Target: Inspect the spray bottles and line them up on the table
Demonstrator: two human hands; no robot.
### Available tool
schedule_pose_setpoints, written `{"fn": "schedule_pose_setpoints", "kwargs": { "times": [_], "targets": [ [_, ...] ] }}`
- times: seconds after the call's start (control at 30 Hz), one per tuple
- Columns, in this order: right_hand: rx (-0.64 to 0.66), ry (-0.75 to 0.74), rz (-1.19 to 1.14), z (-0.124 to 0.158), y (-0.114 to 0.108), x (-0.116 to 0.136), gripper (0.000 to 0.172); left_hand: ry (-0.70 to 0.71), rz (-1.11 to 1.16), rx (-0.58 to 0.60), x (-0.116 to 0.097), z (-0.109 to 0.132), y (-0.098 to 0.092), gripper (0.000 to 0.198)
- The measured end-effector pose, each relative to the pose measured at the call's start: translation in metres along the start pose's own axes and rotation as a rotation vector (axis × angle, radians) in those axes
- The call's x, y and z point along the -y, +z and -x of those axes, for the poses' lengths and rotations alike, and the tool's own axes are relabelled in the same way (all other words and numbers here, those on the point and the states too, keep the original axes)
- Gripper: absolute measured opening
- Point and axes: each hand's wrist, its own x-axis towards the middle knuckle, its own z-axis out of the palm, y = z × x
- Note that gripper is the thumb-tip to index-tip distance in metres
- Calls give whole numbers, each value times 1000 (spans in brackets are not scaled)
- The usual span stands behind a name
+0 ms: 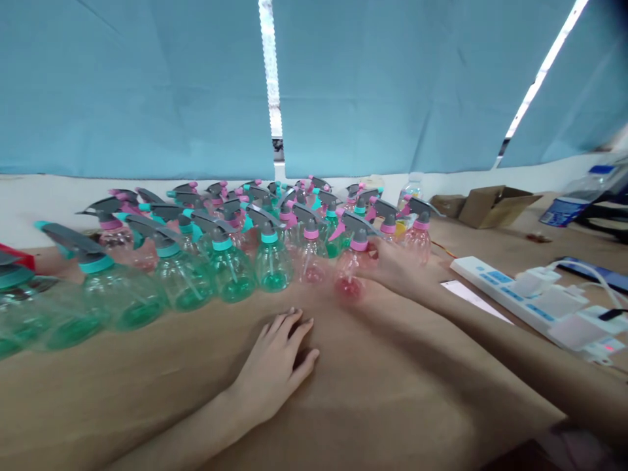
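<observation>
My right hand (395, 261) grips a clear pink spray bottle (350, 278) by its side, just under the pink collar. That bottle stands upright at the right end of the front row, its grey and pink trigger head pointing left. On the brown tabletop (343, 399) my left hand (277, 356) lies palm down with fingers spread, holding nothing. The closest bottles to it are a green spray bottle (273, 265) with a teal collar and a pink spray bottle (313, 258), both apart from its fingertips.
Several more green and pink spray bottles (186, 281) crowd the table's back and left. At the right lie a white power strip (510, 294) with plugs, a phone (593, 271) and a white card (473, 299). Behind them are an open cardboard box (493, 208) and a water bottle (574, 199).
</observation>
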Motion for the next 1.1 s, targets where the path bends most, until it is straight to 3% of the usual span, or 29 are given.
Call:
{"fn": "schedule_pose_setpoints", "kwargs": {
  "times": [0.3, 0.73, 0.93, 1.1],
  "targets": [
    [-22, 15, 105, -29, 12, -1, 38, 11, 1, -14, 2, -1, -1, 40],
    [-21, 50, 107, -44, 20, -2, 44, 16, 1, -32, 4, 0, 1, 41],
    [-52, 43, 52, -31, 11, -3, 55, 20, 10, -48, 6, 0, 3, 42],
    [-110, 70, -117, -6, -13, -28, 36, 17, 5, -59, 6, -1, 1, 43]
  ]
}}
